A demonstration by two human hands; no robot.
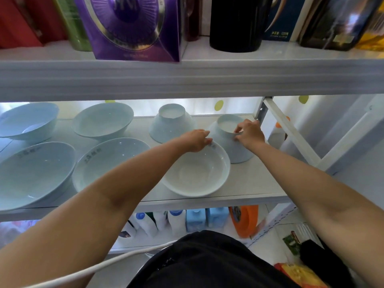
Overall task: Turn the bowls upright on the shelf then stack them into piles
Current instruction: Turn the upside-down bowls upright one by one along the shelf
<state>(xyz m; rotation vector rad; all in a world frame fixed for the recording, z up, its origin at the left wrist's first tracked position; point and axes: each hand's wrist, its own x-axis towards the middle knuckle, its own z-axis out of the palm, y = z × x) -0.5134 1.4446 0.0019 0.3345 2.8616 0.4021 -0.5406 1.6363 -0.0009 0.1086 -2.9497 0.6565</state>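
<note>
Several pale blue-white bowls stand on the middle shelf (255,179). An upright bowl (197,173) sits near the front; my left hand (196,140) rests on its far rim. Just behind it to the right an upside-down bowl (232,146) stands, and my right hand (249,132) grips its foot ring. Another upside-down bowl (171,123) is at the back middle. Two upright bowls (104,121) (27,121) stand at the back left. Two more upright bowls (108,161) (35,173) fill the front left.
The upper shelf edge (187,80) hangs low over the bowls, carrying a purple box (133,28) and a black jug (236,23). A white shelf post and brace (291,132) stand close on the right. Detergent bottles (176,221) sit on the level below.
</note>
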